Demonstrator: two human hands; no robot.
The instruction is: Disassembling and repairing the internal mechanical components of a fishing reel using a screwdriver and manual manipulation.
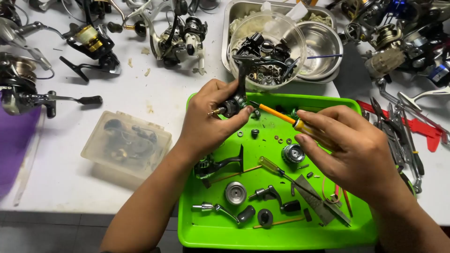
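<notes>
- My left hand (208, 119) is closed around a dark reel part (234, 104), holding it just above the far edge of the green tray (211, 234).
- My right hand (349, 145) grips a yellow-handled screwdriver (281, 115); its tip meets the reel part.
- In the tray I see a second screwdriver (276, 169), a silver spool (235, 192), a crank handle (220, 211) and small washers (281, 139).
- On the white counter (70, 173), a clear lidded box (126, 145) sits left of the tray.
- Beyond it stands a clear bowl (267, 49) of parts beside a steel bowl (321, 47).
- Whole reels (93, 47) lie further back.
</notes>
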